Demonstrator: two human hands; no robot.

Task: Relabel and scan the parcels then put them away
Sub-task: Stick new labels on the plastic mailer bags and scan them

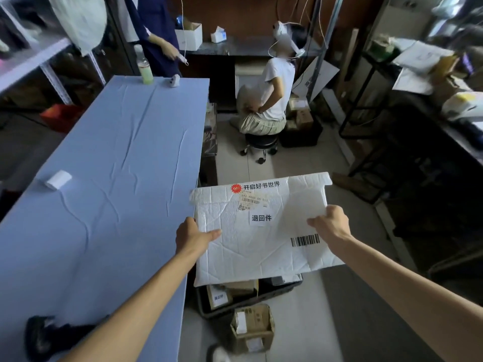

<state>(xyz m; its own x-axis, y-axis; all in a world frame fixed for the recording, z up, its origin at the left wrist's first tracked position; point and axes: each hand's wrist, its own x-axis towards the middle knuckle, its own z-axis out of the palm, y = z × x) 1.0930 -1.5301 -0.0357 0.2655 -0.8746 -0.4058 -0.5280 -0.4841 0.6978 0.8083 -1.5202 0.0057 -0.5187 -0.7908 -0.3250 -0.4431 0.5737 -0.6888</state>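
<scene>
The long desk [104, 178] with a wrinkled blue cloth takes the whole left side in front of me. Just beside its right edge I hold a flat white padded parcel [261, 252] in the air. It is nearly level, and it is above a dark crate [209, 308] that stands on the floor. In the crate there are brown cardboard parcels, and one of them shows a white label. Further back a person [274, 92] in a white shirt sits on a black stool with the back to me. One more cardboard box [253, 329] stands on the floor just in front of the crate, near to me. A black object [47, 335] lies on the near corner of the desk; it is blurred and I cannot tell what it is. My left hand [190, 236] grips the left edge of the parcel, with the thumb flat on top and the other fingers hidden under it. My right hand [332, 223] grips the right edge in the same way, thumb on the upper face. On the parcel there is a barcode sticker [305, 240] near my right hand, and a small white label with three printed characters [261, 218] in the middle. A white label roll [58, 179] lies on the left part of the desk. At the far end stand a green bottle [145, 71] and a small white device [173, 81].
</scene>
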